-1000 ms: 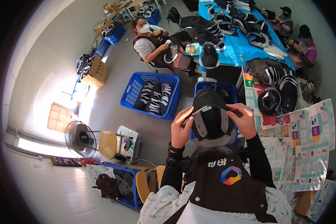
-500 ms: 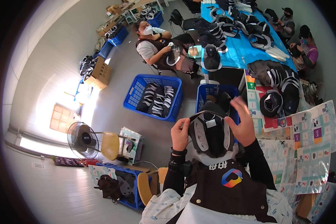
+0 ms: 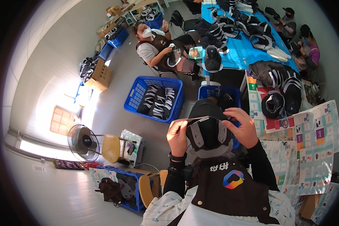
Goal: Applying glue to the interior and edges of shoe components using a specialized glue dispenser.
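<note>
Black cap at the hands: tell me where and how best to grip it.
I'd take the black cap by both ends of the arched edge above its grey panels, from left and right: those ends stand out, probably easy to pinch. The left hand pinches one; the right hand is at the other.

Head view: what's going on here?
The left hand pinches a black cap by one end of its brim; the right hand is at the other end, its grip unclear. Beyond, a blue basket of stacked caps stands on the floor, and a co-worker sits near a blue-covered table.
</note>
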A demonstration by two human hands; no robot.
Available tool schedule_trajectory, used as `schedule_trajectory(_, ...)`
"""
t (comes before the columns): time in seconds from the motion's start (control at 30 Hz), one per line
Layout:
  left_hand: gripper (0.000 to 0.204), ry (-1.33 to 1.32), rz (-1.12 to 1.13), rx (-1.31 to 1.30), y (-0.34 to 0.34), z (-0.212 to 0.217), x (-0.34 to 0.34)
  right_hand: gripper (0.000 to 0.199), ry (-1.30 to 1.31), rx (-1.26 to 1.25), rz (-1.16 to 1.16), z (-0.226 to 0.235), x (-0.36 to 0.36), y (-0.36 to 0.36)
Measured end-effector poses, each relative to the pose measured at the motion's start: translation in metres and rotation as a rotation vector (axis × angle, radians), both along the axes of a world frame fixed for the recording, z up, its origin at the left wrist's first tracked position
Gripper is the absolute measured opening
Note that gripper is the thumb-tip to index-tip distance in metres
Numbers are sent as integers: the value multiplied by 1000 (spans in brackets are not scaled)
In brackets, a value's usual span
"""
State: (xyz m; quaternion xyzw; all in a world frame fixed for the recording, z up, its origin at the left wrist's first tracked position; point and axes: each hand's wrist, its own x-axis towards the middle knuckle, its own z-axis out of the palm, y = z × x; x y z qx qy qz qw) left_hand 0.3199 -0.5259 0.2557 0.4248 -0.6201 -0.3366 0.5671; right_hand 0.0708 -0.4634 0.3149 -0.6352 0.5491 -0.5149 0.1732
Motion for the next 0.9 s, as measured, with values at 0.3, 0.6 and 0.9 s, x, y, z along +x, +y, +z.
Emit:
schedule_trajectory(0.3, 12, -37, 23, -38, 14, 5, -10, 14, -72, -30, -47, -24, -3, -3)
schedule_trajectory(0.6, 21, 29, -268, 356, 2, -20, -5, 15, -321, 337, 25, -51, -13, 1)
schedule_trajectory(0.9, 26, 395, -531, 744, -4, -21, -4, 18, -275, 344, 85, -55, -21, -3)
